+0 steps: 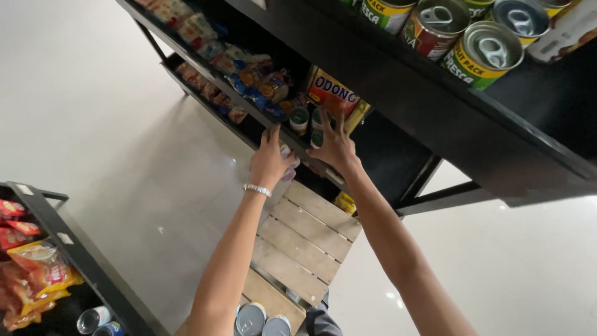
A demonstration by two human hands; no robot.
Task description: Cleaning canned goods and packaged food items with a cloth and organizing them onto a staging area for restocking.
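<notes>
Both my arms reach down to a lower black shelf point(273, 134). My left hand point(269, 162), with a silver bracelet on the wrist, is closed around a small can point(287, 151) at the shelf's front edge. My right hand point(336, 146) has its fingers spread over another can point(317, 138) on the shelf. More small cans point(299, 118) stand just behind, in front of a yellow and red packet point(333, 93).
Ring-pull cans point(491, 53) line the top shelf at the upper right. Snack packets point(249, 78) fill the lower shelves to the left. A wooden crate point(305, 242) with cans point(252, 318) is below my arms. Another black rack point(74, 255) with snack bags point(40, 267) stands at the lower left.
</notes>
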